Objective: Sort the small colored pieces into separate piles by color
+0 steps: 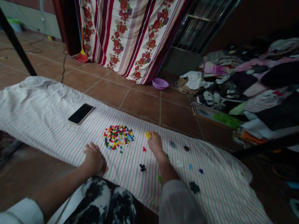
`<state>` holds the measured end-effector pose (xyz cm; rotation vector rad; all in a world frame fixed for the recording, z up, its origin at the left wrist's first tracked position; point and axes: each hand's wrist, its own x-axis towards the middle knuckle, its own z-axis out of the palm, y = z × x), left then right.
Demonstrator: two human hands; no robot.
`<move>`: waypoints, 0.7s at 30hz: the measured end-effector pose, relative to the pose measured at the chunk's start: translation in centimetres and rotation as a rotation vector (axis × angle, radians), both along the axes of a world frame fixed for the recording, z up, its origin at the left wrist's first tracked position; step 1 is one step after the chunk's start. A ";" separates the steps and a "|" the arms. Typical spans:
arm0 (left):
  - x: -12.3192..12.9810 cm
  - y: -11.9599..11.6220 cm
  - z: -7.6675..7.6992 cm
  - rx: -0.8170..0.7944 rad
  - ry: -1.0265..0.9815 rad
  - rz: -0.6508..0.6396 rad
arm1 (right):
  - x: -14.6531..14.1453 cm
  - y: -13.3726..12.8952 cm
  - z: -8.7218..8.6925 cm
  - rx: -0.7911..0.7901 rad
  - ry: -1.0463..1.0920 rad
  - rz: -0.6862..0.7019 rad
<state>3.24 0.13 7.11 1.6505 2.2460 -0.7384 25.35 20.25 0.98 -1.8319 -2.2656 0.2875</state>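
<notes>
Extending to just right of centre in the frame, the right hand [155,143] sets its fingertips at the yellow pieces [148,135]; whether a piece is grasped or only touched cannot be told. The left hand [94,158] lies at the near edge of the desk [44,110], lower centre-left of the frame, in a released condition: fingers loosely bent, no item visible in it.

The mixed pile [118,137] of small multicoloured pieces occupies the centre of the frame, between and beyond the two hands. Single-colour groups are distributed as follows. Below the right hand: red pieces [144,149] and, lower, black pieces [142,167]. Beside the right forearm, partly covered: lime-green pieces [159,179]. Right of the forearm: grey pieces [172,144], brown pieces [186,148], white pieces [180,163], light blue pieces [190,167], dark blue pieces [201,171] and a larger dark group [194,187].

A phone [81,113], screen dark, lies left of the mixed pile. A striped cloth [226,200] covers the desk.

Beyond the desk, a floral curtain [121,20] hangs at top centre. A purple basin [160,84] stands on the tiled floor [142,101] near its lower right corner. Heaped clothes [257,76] fill the upper right.
</notes>
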 end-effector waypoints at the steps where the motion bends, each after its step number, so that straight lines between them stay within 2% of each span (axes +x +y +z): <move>1: 0.0 0.0 0.0 0.002 0.004 0.000 | 0.1 0.0 0.0 0.006 0.011 0.002; 12: -0.2 -0.1 -0.2 0.037 -0.015 -0.016 | 0.3 -0.2 -0.4 0.039 0.064 0.014; 16: -0.2 -0.1 -0.3 0.042 -0.024 -0.016 | 0.3 -0.4 -0.1 0.034 0.087 0.013; 21: -0.5 -0.2 -0.9 0.072 -0.018 -0.028 | 0.0 -0.5 0.6 0.120 0.172 0.034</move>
